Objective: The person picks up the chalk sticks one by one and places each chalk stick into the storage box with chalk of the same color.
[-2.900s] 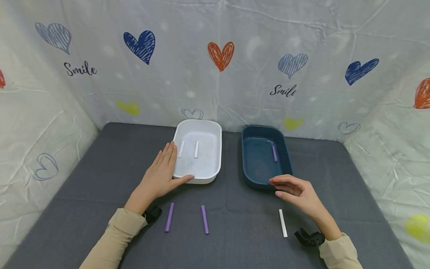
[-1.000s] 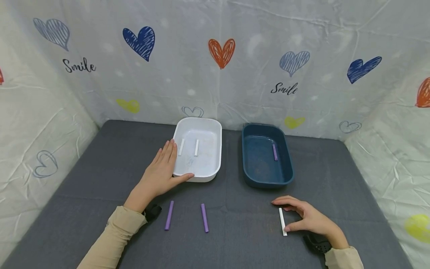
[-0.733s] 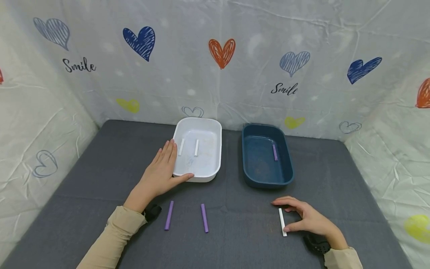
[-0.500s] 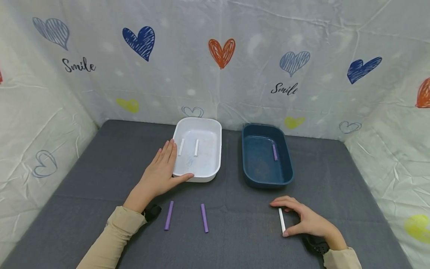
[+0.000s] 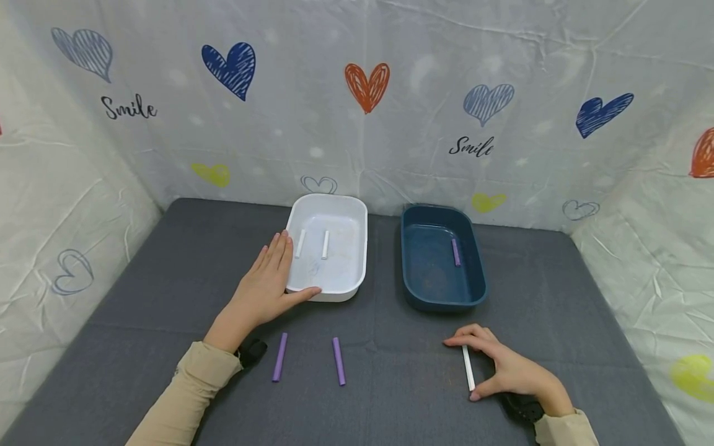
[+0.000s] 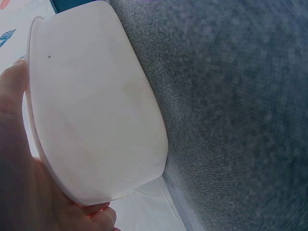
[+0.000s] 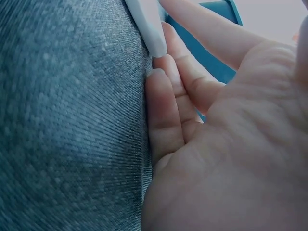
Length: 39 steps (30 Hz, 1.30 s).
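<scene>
My left hand (image 5: 264,288) rests against the near left corner of a white tray (image 5: 357,282), its straight fingers along the left side and its thumb on the front rim. Two white chalk sticks, one left (image 5: 300,244) and one right (image 5: 325,245), lie inside that tray. My right hand (image 5: 510,365) curves over a third white chalk stick (image 5: 468,370) on the cloth. Its index finger overlaps the far end in the head view, with the thumb tip just at the near end. In the right wrist view, the chalk (image 7: 149,29) lies beside the bent fingers.
A dark blue tray (image 5: 409,291) stands right of the white one, with a purple chalk stick (image 5: 455,253) inside. Two more purple sticks, one left (image 5: 280,357) and one right (image 5: 339,362), lie on the grey cloth (image 5: 390,396). Behind hangs a heart-printed curtain (image 5: 312,136).
My right hand has come down from beside the blue tray to the white chalk on the cloth, and its thumb has slid to the near end. The left hand stays at the white tray.
</scene>
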Available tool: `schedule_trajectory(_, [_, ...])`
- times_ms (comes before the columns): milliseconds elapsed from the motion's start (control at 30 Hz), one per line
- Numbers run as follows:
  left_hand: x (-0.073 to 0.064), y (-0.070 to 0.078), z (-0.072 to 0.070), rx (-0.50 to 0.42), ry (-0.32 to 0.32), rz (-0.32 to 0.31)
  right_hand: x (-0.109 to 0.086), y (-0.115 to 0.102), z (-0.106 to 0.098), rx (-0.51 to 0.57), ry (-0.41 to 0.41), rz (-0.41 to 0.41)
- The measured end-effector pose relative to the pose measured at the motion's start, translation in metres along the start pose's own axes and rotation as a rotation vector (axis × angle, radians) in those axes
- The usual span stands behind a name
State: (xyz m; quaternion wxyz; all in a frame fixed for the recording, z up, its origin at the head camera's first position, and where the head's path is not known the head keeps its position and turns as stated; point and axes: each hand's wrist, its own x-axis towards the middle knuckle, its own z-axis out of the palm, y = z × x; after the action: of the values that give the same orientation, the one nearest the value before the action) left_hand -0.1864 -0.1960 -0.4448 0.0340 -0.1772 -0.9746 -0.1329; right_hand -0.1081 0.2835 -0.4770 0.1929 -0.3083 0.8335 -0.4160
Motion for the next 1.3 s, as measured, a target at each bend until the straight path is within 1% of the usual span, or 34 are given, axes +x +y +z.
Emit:
schedule_trajectory(133, [0.0,-0.0002,-0.0003,-0.003,-0.002,0.002,-0.0002,-0.0014,-0.0013,-0.007,-0.011,0.012])
schedule_trajectory(600, [0.0006,-0.0008,0.0011,0.0,-0.004,-0.001,-0.001,-0.0012,-0.0032,-0.008,-0.016,0.001])
schedule_trajectory(867, [0.0009,-0.0003,0.0006,0.001,-0.01,-0.004,-0.0011,-0.0009,-0.0028,-0.023,-0.011,0.031])
schedule_trajectory(1300, [0.0003,-0.0009,0.0008,0.002,-0.008,-0.005,-0.0008,0.0002,-0.003,-0.013,-0.007,0.049])
